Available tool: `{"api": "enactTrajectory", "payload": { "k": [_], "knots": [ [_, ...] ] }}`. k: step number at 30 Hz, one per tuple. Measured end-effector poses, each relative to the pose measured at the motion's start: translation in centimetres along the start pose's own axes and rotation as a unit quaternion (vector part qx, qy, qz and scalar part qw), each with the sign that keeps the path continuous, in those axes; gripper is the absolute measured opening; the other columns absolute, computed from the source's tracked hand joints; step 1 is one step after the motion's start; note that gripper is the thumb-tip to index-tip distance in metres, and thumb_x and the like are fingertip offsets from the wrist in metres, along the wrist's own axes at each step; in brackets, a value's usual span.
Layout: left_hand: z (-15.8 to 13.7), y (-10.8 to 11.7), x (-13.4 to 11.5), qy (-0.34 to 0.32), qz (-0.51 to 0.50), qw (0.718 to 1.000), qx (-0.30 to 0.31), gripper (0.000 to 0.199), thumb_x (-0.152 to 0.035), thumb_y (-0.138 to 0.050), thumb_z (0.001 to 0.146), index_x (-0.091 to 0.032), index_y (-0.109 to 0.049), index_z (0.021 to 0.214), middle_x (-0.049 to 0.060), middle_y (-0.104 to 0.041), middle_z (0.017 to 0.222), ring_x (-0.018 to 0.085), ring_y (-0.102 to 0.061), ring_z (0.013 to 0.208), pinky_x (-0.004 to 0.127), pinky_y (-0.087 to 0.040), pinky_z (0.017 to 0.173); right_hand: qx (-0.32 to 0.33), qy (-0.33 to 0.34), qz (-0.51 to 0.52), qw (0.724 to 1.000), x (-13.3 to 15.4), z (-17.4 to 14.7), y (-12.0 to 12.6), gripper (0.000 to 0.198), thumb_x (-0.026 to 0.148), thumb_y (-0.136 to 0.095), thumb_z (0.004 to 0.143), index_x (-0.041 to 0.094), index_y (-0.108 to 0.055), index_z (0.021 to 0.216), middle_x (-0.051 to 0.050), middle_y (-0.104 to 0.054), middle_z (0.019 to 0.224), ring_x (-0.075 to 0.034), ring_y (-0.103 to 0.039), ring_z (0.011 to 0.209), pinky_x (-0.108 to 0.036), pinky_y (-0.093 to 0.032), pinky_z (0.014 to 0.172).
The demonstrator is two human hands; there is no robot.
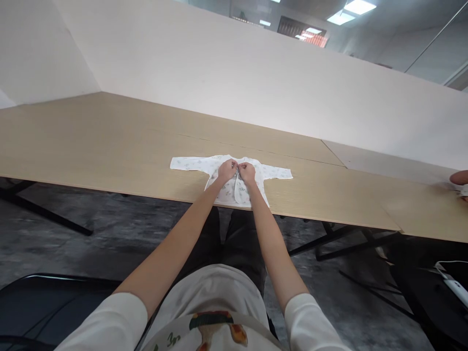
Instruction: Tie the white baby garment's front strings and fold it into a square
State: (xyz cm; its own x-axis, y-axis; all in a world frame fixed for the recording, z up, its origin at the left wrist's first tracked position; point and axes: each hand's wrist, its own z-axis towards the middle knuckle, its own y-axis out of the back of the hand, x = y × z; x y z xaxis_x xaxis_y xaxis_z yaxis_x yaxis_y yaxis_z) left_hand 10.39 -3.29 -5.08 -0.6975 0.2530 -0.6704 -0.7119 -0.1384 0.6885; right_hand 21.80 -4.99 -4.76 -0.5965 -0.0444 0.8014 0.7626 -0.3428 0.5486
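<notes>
By the front edge of the wood-grained counter (109, 141), left fingers (232, 164) and right fingers (243, 166) pinch a flat, printed cloth shirt (225, 194).

garment (224, 196) flat on desk (109, 141), hem at near edge, sleeves out left and right. left hand (227, 169) and right hand (247, 172) side by side on its upper middle. partition (237, 83) behind desk. another person's hand (459, 178) far right. chair (54, 302) front left; power strip (457, 291) front right, below desk level.
</notes>
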Motion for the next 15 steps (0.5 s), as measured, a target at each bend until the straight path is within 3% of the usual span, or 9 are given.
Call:
{"api": "enactTrajectory", "payload": {
  "k": [11,15],
  "knots": [
    [0.26,-0.3,-0.06,-0.005,0.036,0.999,-0.012,0.025,-0.022,-0.042,0.092,-0.02,-0.066,0.097,0.008,-0.069,0.109,0.021,-0.061,0.105,0.032,-0.045,0.093,-0.029,-0.019,0.006,0.999,0.3,-0.24,0.15,0.021,0.017,-0.047,0.08,0.017,-0.067,0.086,-0.006,-0.072,0.093,-0.017,-0.064,0.086,-0.025,-0.045,0.081],
    [0.33,-0.17,0.05,0.032,0.028,0.998,-0.056,0.028,-0.015,-0.041,0.089,-0.018,-0.065,0.104,0.011,-0.068,0.112,0.021,-0.061,0.108,0.033,-0.044,0.096,-0.05,-0.012,-0.012,0.999,0.31,-0.26,0.27,0.027,0.015,-0.041,0.084,0.016,-0.066,0.092,-0.007,-0.071,0.098,-0.017,-0.063,0.091,-0.024,-0.045,0.082]
  ]
}}
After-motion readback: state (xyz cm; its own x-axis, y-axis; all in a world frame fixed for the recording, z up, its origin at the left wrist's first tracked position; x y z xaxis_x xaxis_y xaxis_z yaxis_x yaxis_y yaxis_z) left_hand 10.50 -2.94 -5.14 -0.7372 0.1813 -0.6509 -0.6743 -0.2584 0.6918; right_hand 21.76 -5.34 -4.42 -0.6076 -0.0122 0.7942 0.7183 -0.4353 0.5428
